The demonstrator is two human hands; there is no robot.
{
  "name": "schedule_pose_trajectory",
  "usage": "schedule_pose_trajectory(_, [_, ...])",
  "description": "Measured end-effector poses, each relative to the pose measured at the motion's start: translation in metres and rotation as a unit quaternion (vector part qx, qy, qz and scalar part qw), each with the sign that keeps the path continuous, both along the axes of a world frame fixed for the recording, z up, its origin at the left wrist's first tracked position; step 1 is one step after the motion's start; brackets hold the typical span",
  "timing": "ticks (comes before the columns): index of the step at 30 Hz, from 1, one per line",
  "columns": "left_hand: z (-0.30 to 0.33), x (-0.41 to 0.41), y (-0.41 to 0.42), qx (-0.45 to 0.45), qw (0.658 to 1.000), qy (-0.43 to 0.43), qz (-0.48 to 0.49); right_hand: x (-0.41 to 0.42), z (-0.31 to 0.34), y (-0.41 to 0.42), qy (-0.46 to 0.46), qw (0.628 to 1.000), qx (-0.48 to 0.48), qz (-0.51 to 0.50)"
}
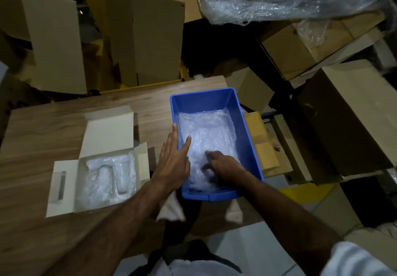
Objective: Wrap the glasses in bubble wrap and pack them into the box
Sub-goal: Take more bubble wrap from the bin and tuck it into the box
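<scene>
Flanking blue bin [214,98]: open box [101,168], cardboard; left hand [171,164] flat, right hand [225,168] gripping bubble wrap [208,129].

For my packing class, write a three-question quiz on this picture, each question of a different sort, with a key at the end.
1. True or false: the white cardboard box on the wooden table is closed.
2. Multiple choice: where is the right hand? A) on the white box; B) inside the blue bin, on the bubble wrap; C) on the floor.
3. Short answer: what does the left hand rest on?

Key
1. False: its flaps are open and clear wrapping shows inside.
2. B.
3. The left rim of the blue bin, fingers straight, forefinger reaching over the wrap.
</scene>
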State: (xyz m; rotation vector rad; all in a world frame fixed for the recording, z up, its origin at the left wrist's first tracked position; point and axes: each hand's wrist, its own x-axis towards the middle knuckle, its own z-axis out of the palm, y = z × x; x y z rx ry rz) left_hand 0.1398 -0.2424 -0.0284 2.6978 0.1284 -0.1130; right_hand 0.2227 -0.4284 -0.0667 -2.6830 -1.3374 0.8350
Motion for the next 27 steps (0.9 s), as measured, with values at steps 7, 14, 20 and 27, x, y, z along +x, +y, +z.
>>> schedule_pose_trajectory(7, [-0.003, -0.001, 0.001, -0.006, 1.0, -0.022, -0.003, 0.005, 0.007, -0.002, 0.025, 0.999, 0.034, -0.034])
schedule_pose_trajectory(14, [-0.005, -0.002, 0.002, -0.004, 1.0, -0.027, -0.005, -0.002, 0.011, -0.02, -0.019, 0.972, 0.197, -0.127])
schedule_pose_trajectory(20, [-0.003, -0.003, 0.008, 0.017, 0.999, 0.01, -0.031, -0.009, 0.024, -0.028, -0.086, 0.936, 0.301, -0.162])
schedule_pose_trajectory(27, [0.0, 0.018, -0.001, 0.058, 0.997, -0.022, -0.039, -0.024, 0.045, -0.023, -0.109, 0.914, 0.349, -0.176])
